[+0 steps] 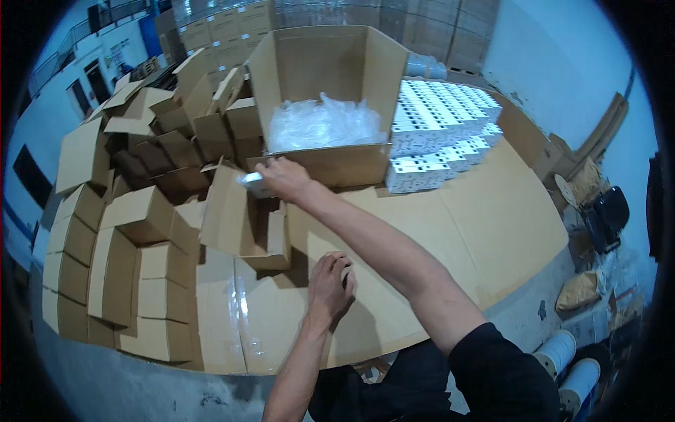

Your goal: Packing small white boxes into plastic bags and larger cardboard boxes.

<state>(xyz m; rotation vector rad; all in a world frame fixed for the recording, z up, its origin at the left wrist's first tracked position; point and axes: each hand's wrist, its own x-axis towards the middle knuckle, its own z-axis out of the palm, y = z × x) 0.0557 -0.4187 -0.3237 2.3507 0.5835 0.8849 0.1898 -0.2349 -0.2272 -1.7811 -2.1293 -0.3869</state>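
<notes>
My right hand (283,177) reaches across to the far side of an open small cardboard box (271,261). Its fingers are closed on a small white piece in clear plastic (254,184), partly hidden by the hand, above the box's far edge. My left hand (330,283) is low over the table, to the right of the small box, with its fingers curled together. Whatever it may hold is hidden. Behind my right hand stands a large open carton (330,165) with clear plastic bags (327,125) heaped inside.
Stacked white boxes (422,133) with dark square marks stand right of the large carton. Several open cardboard boxes (158,281) crowd the left side, with more piled behind (183,123). Flat cardboard (422,260) covers the table. Spools (559,352) stand on the floor at right.
</notes>
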